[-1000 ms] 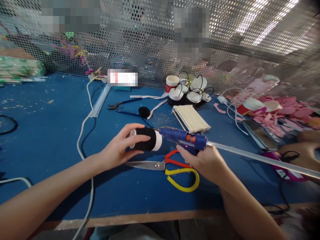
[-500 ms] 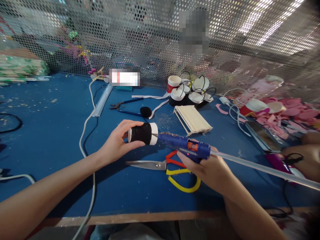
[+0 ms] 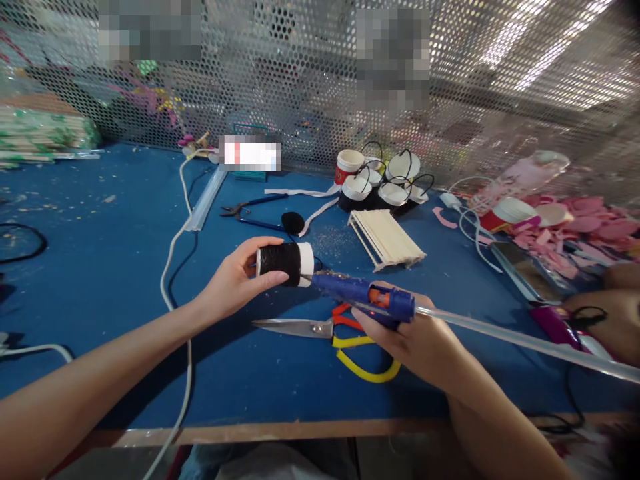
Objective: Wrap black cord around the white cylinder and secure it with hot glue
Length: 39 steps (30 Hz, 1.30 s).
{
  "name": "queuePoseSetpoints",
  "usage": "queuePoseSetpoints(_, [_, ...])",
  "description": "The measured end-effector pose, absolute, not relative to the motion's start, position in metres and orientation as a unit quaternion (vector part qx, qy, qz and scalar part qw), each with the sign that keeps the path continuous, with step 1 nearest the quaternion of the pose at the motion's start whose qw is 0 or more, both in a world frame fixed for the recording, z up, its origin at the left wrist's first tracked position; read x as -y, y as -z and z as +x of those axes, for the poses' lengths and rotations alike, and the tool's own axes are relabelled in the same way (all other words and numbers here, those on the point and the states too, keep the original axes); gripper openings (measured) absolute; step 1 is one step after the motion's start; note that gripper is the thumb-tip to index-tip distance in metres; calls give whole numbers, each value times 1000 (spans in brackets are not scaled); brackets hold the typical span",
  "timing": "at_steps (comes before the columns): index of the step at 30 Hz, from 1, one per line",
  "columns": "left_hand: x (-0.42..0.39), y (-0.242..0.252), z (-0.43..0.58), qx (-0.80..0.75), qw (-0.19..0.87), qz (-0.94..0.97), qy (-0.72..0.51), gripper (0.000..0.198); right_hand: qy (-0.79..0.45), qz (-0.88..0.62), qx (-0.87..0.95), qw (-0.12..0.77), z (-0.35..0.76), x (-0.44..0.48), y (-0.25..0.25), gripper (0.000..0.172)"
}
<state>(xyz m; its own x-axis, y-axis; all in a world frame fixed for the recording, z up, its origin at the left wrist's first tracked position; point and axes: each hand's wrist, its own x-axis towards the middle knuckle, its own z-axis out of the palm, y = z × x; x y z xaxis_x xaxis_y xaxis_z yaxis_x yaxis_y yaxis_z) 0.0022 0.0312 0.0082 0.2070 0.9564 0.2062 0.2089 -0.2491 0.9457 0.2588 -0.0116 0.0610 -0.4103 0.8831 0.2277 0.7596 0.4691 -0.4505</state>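
My left hand (image 3: 243, 277) is closed around a small paper cup (image 3: 280, 263) lying sideways, wrapped in black cord with a white band at its right end. In my right hand (image 3: 407, 340) is a blue hot glue gun (image 3: 360, 295), its nozzle at the lower edge of the white band. A long clear glue stick (image 3: 500, 333) sticks out of the gun's back toward the right. Beneath the gun lie scissors (image 3: 300, 328) with red and yellow handles, partly covered by my right hand.
Pliers (image 3: 250, 207) and a black ball (image 3: 293, 223) lie beyond the cup. Several cups with black cord loops (image 3: 395, 193) stand behind a stick bundle (image 3: 387, 239). Pink pieces (image 3: 585, 227) and a phone (image 3: 525, 270) are right. A white cable (image 3: 167, 267) crosses left; perforated metal (image 3: 310, 87) stands behind.
The glue gun's nozzle has shifted slightly down and left along the cup's white band. The cup has turned a little in my left hand.
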Motion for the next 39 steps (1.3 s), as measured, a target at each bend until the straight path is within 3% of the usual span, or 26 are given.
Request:
queuePoseSetpoints(7, [-31,-5,0,-421,353,706,-447,46,-61,-532,808,246,259,12,-57,18])
queuePoseSetpoints(14, [-30,-12,5,-465,431,636,-440,46,-88,-513,825,221,260,13,-59,18])
queuePoseSetpoints(24, [-30,-10,5,-463,438,639,-431,46,-116,-515,818,228,259,12,-61,18])
queuePoseSetpoints(33, [-30,-3,0,-399,353,725,-436,46,-284,-582,706,286,260,-4,-67,22])
queuePoseSetpoints(36, [-31,0,-1,-405,343,732,-427,46,-364,-570,650,348,267,-19,-70,23])
queuePoseSetpoints(39, [-33,2,-2,-424,339,729,-418,47,-294,-586,628,419,284,-47,-70,26])
